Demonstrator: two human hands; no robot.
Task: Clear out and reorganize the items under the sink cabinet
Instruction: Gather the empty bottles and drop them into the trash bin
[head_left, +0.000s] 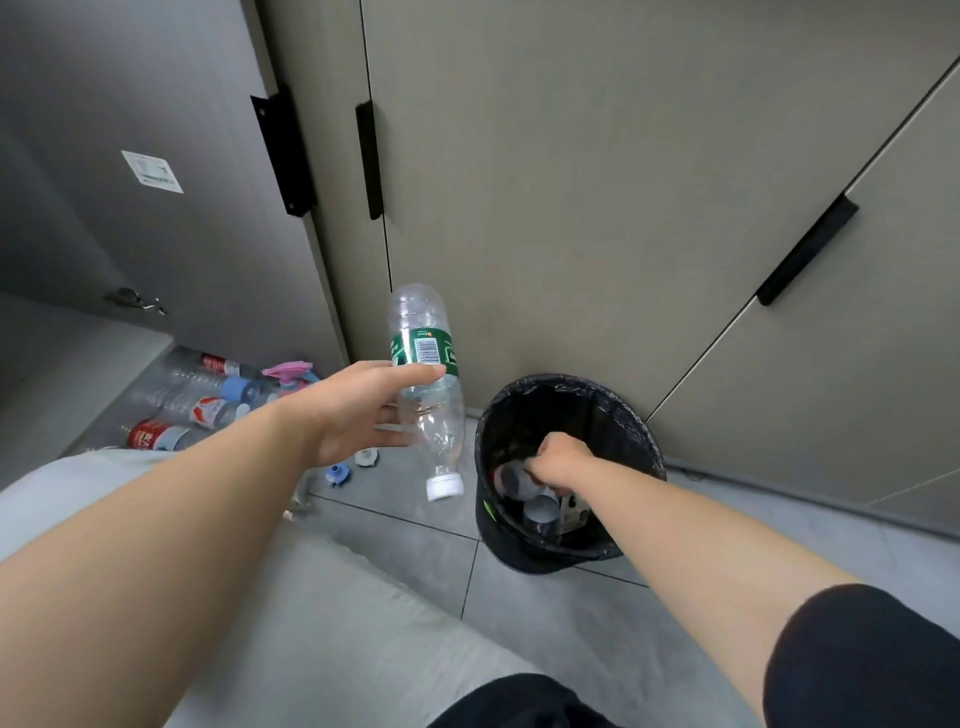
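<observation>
My left hand (358, 410) grips an empty clear plastic bottle (426, 374) with a green label, held cap-down just left of the bin. The black bin (639, 431), lined with a black bag, stands on the floor against the cabinet doors. My right hand (558, 462) reaches down inside it with curled fingers around a grey-white item (511, 480); what that item is I cannot tell. More bottles lie in the bin's bottom. Several empty bottles (197, 405) and a pink spray head (288, 371) lie in the open cabinet at the left.
The cabinet door (156, 218) at the left stands open. Two loose bottle caps (353, 465) lie on the grey floor tiles near the cabinet opening. Closed grey doors with black handles (808, 249) fill the back and right. My knee in light trousers (322, 597) is at the bottom.
</observation>
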